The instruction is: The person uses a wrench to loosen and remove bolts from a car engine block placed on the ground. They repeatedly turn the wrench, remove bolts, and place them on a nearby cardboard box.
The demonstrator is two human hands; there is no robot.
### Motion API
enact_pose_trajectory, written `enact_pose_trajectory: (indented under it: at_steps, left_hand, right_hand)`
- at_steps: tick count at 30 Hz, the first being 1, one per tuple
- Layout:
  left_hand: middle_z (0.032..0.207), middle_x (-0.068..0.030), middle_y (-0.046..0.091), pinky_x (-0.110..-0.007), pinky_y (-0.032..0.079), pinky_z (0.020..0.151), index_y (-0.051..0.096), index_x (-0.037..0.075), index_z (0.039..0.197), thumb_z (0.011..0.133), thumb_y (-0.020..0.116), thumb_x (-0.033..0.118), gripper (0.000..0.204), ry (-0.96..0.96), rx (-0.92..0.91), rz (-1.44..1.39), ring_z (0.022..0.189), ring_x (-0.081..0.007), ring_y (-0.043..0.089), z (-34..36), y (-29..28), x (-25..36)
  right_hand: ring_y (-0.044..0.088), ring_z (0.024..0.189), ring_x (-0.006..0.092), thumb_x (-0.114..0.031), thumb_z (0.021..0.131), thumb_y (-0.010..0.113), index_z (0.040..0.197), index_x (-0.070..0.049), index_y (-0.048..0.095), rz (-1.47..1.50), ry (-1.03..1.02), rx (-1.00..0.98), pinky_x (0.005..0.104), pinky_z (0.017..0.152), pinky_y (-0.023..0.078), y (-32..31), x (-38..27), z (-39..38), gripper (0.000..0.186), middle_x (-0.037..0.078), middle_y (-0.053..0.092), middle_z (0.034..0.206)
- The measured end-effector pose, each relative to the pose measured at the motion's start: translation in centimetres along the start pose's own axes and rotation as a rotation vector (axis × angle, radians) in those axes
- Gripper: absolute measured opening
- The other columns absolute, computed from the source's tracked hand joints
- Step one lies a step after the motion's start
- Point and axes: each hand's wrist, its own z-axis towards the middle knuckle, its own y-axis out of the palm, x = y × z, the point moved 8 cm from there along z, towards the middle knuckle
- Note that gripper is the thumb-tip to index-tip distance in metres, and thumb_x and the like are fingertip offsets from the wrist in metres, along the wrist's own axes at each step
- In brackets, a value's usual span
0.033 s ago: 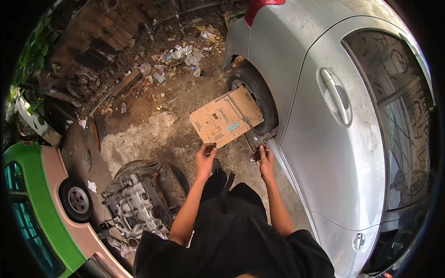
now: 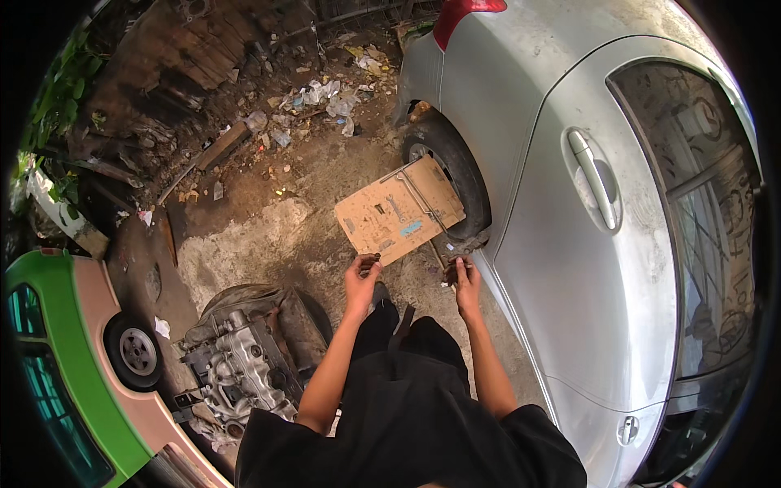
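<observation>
My left hand is raised in front of me, its thumb and fingers pinched around a small dark thing too small to name. Level with it on the right, my right hand has curled fingers. Something dark shows at those fingertips, and I cannot make out what it is. Below and beyond both hands, a brown flat board, which looks like cardboard, lies on the ground. A bent metal rod and a small wrench-like tool lie on it, near a light blue patch. The board's right edge reaches the black car wheel.
A silver car stands close on my right. At lower left sit a greasy engine and a tire-like ring, beside a green and pink vehicle. Scattered litter and a wooden plank lie farther off.
The view has shifted very slightly. Both hands keep nearly the same pose and place, and the board and tools lie as before.
</observation>
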Motion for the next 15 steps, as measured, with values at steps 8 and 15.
enact_pose_trajectory:
  at_steps: [8, 15]
  left_hand:
    - [0.101, -0.0073, 0.069, -0.035, 0.054, 0.081, 0.068, 0.0, 0.117, 0.098, 0.07, 0.013, 0.022, -0.196, 0.16, -0.052, 0.093, -0.0161, 0.064, 9.6, -1.1, -1.8]
    - [0.097, -0.0075, 0.073, -0.03, 0.053, 0.071, 0.07, -0.002, 0.116, 0.095, 0.075, 0.012, 0.026, -0.367, 0.294, -0.096, 0.081, -0.0148, 0.067, 20.1, 0.9, -12.0]
  right_hand:
    - [0.059, 0.065, 0.0111, -0.029, 0.112, 0.05, 0.107, -0.002, 0.061, -0.094, 0.087, -0.092, 0.0266, 0.059, 0.045, 4.5, 2.9, 10.2, 0.03, 0.005, 0.064, 0.079]
    - [0.058, 0.063, 0.0118, -0.024, 0.112, 0.05, 0.11, -0.001, 0.063, -0.154, 0.196, -0.287, 0.0279, 0.058, 0.046, 10.0, 10.5, 20.5, 0.027, 0.007, 0.067, 0.081]
